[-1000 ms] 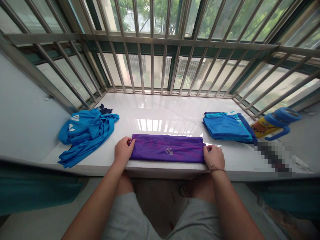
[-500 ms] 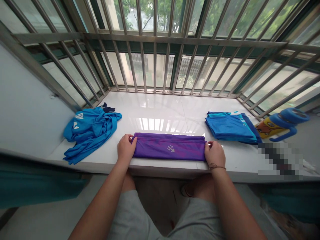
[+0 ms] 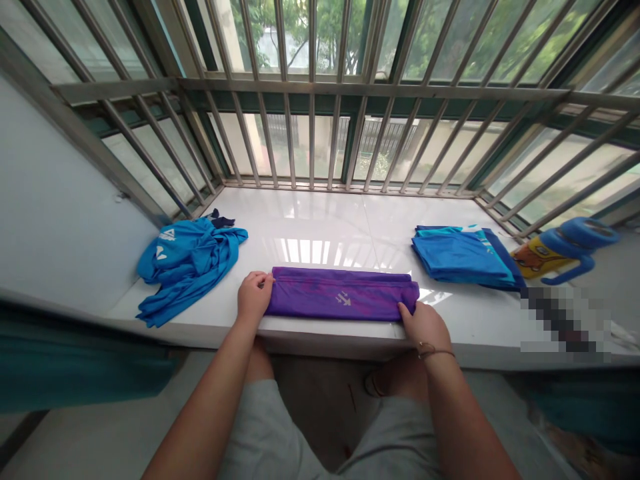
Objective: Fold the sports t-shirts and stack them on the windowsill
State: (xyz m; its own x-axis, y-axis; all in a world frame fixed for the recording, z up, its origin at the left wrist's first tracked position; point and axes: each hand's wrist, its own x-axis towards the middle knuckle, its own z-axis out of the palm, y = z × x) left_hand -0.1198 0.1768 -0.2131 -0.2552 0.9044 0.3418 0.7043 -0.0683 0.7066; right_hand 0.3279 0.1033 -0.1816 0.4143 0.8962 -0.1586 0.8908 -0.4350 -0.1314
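A purple garment [image 3: 320,298], folded into a long flat strip with a small pale arrow-like print, lies near the front edge of the white sill. My left hand [image 3: 254,297] is closed on its left end, thumb on top. At the near right corner, my right hand [image 3: 426,325] pinches the cloth with the thumb above and the fingers hidden beneath. To the left lies a crumpled blue shirt [image 3: 193,267] with white prints. A folded blue garment [image 3: 463,253] with darker edges lies to the right.
A blue and yellow bottle [image 3: 565,250] stands at the right beside the folded blue garment. Next to it is a blurred-out patch. Metal window bars [image 3: 310,140] rise behind the white sill [image 3: 320,207]. Green cloth [image 3: 75,370] hangs at the lower left.
My right hand has slid from the purple garment's right end down to its near right corner, which now shows slightly lifted. My left hand keeps its place on the left end.
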